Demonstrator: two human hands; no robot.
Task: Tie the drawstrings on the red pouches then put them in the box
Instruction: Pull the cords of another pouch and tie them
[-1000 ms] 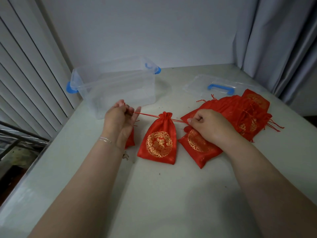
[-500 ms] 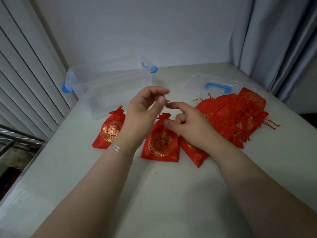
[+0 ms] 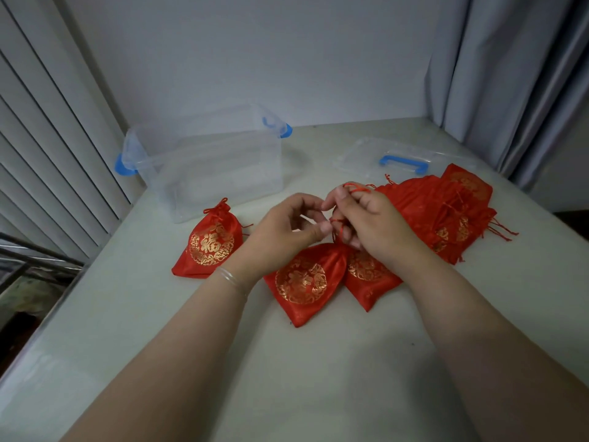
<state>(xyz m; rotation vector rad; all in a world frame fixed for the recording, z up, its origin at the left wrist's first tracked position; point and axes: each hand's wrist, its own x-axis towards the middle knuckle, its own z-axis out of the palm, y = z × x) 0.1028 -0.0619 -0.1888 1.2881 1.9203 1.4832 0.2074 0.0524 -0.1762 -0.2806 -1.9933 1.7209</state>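
Knotting mid-frame, my right hand (image 3: 376, 224) pinched the drawstring (image 3: 353, 186); my left hand (image 3: 287, 231) curled empty. Next: cinch, then box (image 3: 204, 161).

I see the table (image 3: 318, 378) with the box (image 3: 210, 167) standing at its far left, close to the blinds (image 3: 47, 138). The lid (image 3: 401, 157) lies flat to the right of the box, well apart from it. Just near of the box, on the left, one pouch (image 3: 207, 247) lies alone. In the middle, a second pouch (image 3: 302, 282) lies on the table, and a third pouch (image 3: 366, 275) touches it on the right. The pile of pouches (image 3: 446, 212) lies at the right, just near of the lid. Both hands are above the middle pouch: the left hand (image 3: 287, 231) on the left, the right hand (image 3: 373, 221) on the right, their fingers close together with the drawstring (image 3: 353, 186) between. The curtain (image 3: 510, 74) hangs at the far right.
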